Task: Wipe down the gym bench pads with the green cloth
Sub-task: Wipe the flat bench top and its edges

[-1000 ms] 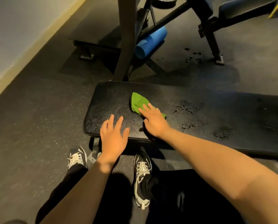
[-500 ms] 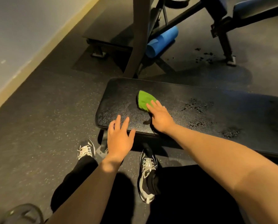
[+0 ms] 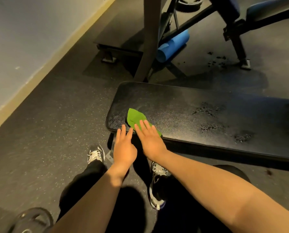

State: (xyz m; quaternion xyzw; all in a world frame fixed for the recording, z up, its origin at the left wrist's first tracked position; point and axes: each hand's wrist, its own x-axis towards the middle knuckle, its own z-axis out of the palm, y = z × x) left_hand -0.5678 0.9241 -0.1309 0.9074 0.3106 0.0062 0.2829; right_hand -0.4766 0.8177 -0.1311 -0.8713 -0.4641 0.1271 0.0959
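My right hand (image 3: 149, 140) presses flat, fingers straight, on the green cloth (image 3: 137, 119) at the bench pad (image 3: 182, 105) near edge. Left hand (image 3: 124, 148) flat, empty. Keep firm pressure; sweep toward the wet specks (image 3: 207, 110).

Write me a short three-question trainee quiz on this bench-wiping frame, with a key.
1. True or false: the left hand grips the green cloth.
2. Where on the bench pad does the cloth lie? A) at the end nearest the wall, by the near edge; B) mid-pad; C) hanging off the far edge.
3. Fill in: the dark speckled patches on the pad lie to the person's ____ of the cloth.
Key: 1 false, the right hand presses it with straight fingers and the left hand holds nothing; 2 A; 3 right.
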